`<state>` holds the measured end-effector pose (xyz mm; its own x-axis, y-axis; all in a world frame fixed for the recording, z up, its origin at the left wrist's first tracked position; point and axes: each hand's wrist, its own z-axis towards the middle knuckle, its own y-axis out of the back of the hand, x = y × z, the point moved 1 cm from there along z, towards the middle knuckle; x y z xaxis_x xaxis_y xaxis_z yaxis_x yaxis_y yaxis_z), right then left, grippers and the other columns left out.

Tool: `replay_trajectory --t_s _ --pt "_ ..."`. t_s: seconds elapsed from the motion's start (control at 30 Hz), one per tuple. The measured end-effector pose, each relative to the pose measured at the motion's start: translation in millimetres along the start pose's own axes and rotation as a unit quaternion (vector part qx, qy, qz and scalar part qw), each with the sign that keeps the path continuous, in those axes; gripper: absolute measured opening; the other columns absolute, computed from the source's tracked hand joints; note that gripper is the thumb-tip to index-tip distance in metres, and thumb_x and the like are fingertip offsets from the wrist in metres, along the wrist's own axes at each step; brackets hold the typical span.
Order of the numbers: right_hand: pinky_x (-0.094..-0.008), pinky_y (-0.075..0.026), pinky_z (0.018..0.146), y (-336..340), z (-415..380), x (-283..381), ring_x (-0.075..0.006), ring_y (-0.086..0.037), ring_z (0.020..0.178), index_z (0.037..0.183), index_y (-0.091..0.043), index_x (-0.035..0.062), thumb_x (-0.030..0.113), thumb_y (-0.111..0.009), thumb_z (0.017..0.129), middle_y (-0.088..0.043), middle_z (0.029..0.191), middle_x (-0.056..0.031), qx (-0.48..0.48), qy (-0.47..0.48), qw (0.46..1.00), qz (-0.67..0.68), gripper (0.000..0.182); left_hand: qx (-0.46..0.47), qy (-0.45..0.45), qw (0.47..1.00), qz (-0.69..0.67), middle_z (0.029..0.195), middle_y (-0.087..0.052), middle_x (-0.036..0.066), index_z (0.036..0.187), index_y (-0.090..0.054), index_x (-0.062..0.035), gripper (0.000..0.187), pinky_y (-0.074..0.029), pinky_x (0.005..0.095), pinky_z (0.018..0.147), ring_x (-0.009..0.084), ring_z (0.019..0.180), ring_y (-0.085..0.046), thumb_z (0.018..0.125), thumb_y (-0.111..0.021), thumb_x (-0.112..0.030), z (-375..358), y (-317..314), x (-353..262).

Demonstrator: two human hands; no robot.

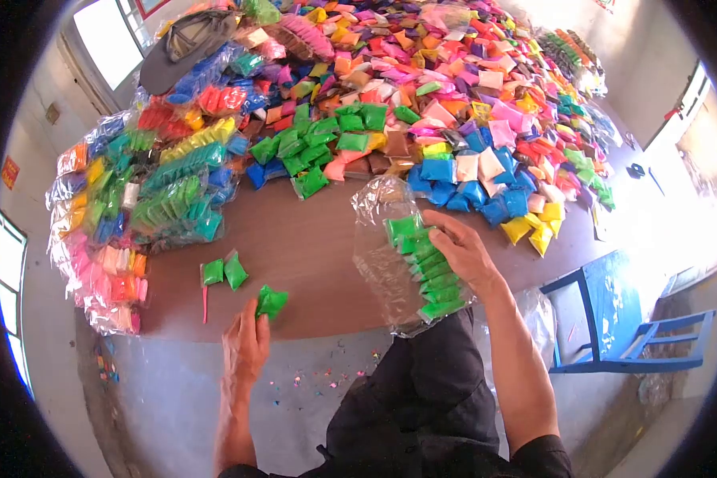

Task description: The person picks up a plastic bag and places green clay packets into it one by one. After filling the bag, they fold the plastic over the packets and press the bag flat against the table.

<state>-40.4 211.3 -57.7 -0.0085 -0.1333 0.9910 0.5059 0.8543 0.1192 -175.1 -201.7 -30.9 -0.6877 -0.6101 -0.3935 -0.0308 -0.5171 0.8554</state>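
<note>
My left hand [245, 344] pinches a small green packet [272, 303] just over the table's near edge. My right hand [464, 251] rests on a clear plastic bag [377, 275], its fingers closed over the bag's right side. Inside that bag lies a stacked row of green packets [436, 275]. Left of centre, two loose green packets sit on the brown table [311, 239], with a thin pink stick [205, 305] beside them. A heap of loose green packets [315, 143] lies farther back.
A large pile of multicoloured packets [422, 72] covers the table's far side. Filled clear bags [179, 199] line the left, with a dark sandal [187, 48] on top. A blue chair [621, 319] stands at the right. Colourful scraps [327, 378] litter the floor.
</note>
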Motion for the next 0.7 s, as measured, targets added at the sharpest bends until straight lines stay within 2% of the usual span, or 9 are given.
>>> replay_trajectory --t_s 0.07,0.17,0.23,0.3,0.4,0.43,0.53,0.63,0.7 --pt "-0.0294 -0.051 0.098 1.8 0.7 0.6 -0.0117 -0.063 0.111 0.141 -0.065 0.0036 0.018 -0.068 0.103 -0.071 0.124 -0.0026 0.003 -0.002 1.000 -0.016 0.040 0.009 0.012 0.996 -0.093 0.106 -0.072 0.023 0.134 -0.062 -0.0023 0.034 -0.058 0.0494 0.078 0.0426 0.092 -0.072 0.101 -0.064 -0.009 13.8 -1.7 -28.1" --pt "-0.0297 -0.051 0.100 3.1 2.5 3.0 -0.0121 -0.063 0.112 0.142 -0.064 0.0042 0.016 -0.067 0.103 -0.071 0.126 -0.0035 0.020 -0.011 0.999 -0.044 0.041 0.023 -0.033 0.985 -0.169 0.098 -0.073 0.021 0.132 -0.065 -0.0013 0.030 -0.057 0.0391 0.072 0.0269 0.081 -0.074 0.106 -0.058 -0.014 52.8 -7.0 -93.3" --pt "-0.0299 -0.051 0.100 4.2 2.7 -0.9 -0.0123 -0.063 0.113 0.142 -0.064 0.0043 0.014 -0.066 0.103 -0.071 0.126 -0.0043 0.031 -0.017 0.999 -0.033 0.041 0.035 -0.017 0.982 -0.187 0.103 -0.074 0.022 0.133 -0.064 -0.0022 0.031 -0.058 0.0420 0.073 0.0321 0.085 -0.076 0.105 -0.060 -0.015 83.8 -26.7 -122.1" --pt "-0.0300 -0.051 0.100 1.7 1.3 6.6 -0.0126 -0.063 0.113 0.143 -0.063 0.0036 0.013 -0.066 0.103 -0.071 0.126 -0.0050 0.020 -0.022 0.999 -0.041 0.041 -0.027 -0.089 0.989 -0.118 0.102 -0.074 0.023 0.131 -0.063 -0.0019 0.030 -0.059 0.0472 0.072 0.0398 0.087 -0.075 0.105 -0.062 -0.017 116.1 -62.3 -134.9" --pt "-0.0306 -0.052 0.100 -0.6 0.4 6.1 -0.0135 -0.063 0.112 0.143 -0.062 0.0022 0.012 -0.066 0.103 -0.072 0.125 -0.0069 0.003 -0.017 0.999 -0.047 0.042 0.002 -0.086 0.996 -0.036 0.099 -0.073 0.025 0.129 -0.059 -0.0014 0.030 -0.059 0.0528 0.070 0.0451 0.088 -0.072 0.104 -0.062 -0.016 147.3 -93.1 -148.8" --pt "-0.0309 -0.052 0.100 -0.1 1.3 4.7 -0.0138 -0.063 0.113 0.143 -0.062 0.0017 0.012 -0.066 0.102 -0.072 0.125 -0.0076 -0.002 -0.013 0.999 -0.048 0.042 0.008 -0.081 0.996 -0.029 0.093 -0.071 0.025 0.127 -0.056 -0.0009 0.028 -0.058 0.0540 0.069 0.0449 0.084 -0.072 0.104 -0.061 -0.016 153.0 -98.7 -151.7" --pt "-0.0326 -0.052 0.101 0.9 1.2 1.1 -0.0161 -0.064 0.115 0.143 -0.061 0.0003 0.014 -0.067 0.102 -0.072 0.127 -0.0117 -0.006 0.004 0.998 -0.055 0.044 -0.005 -0.074 0.997 0.009 0.094 -0.069 0.023 0.119 -0.054 0.0015 0.021 -0.060 0.0521 0.070 0.0430 0.086 -0.072 0.103 -0.059 -0.012 160.4 -110.3 -155.5" --pt "-0.0346 -0.051 0.102 2.3 1.4 4.8 -0.0194 -0.065 0.118 0.143 -0.061 -0.0008 0.016 -0.066 0.102 -0.072 0.129 -0.0156 0.002 0.006 0.998 -0.068 0.045 -0.011 -0.095 0.995 0.036 0.092 -0.070 0.023 0.119 -0.054 0.0025 0.024 -0.060 0.0512 0.071 0.0419 0.086 -0.073 0.103 -0.060 -0.013 161.8 -121.3 -146.0" --pt "-0.0354 -0.051 0.103 3.0 1.0 9.1 -0.0212 -0.065 0.119 0.143 -0.061 -0.0007 0.016 -0.066 0.101 -0.072 0.130 -0.0171 0.003 0.008 0.997 -0.081 0.045 0.056 -0.075 0.995 0.026 0.091 -0.070 0.024 0.121 -0.055 0.0025 0.025 -0.059 0.0519 0.073 0.0427 0.086 -0.073 0.103 -0.060 -0.014 159.9 -119.8 -144.6"
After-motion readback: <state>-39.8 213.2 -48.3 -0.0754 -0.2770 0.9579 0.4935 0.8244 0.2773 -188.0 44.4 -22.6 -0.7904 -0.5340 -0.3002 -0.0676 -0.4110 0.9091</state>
